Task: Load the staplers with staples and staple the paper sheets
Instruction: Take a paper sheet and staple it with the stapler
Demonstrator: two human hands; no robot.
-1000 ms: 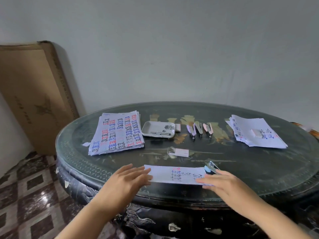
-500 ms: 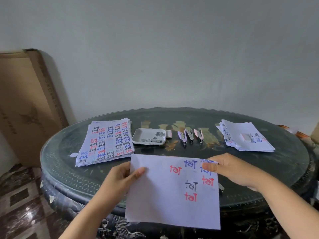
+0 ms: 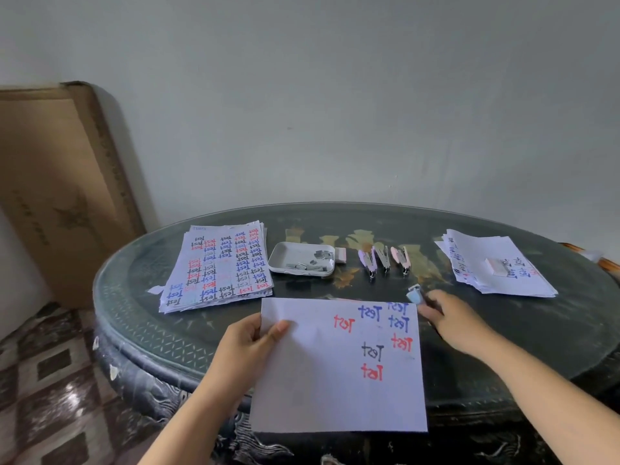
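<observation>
From my station I read the left grip (image 3: 250, 344) as pinching the sheet (image 3: 322, 380) at its 9 o'clock edge, thumb on top. The sheet's long axis runs 12 to 6, and its lower half hangs past the near rim of the desk (image 3: 503, 347). The blue stapler (image 3: 414, 294) sits just off the sheet's 1 o'clock corner, at about 10 o'clock from the right grip (image 3: 453, 318), by far the nearer one; its fingertips reach the stapler, but through the blur I cannot tell whether they clasp it.
</observation>
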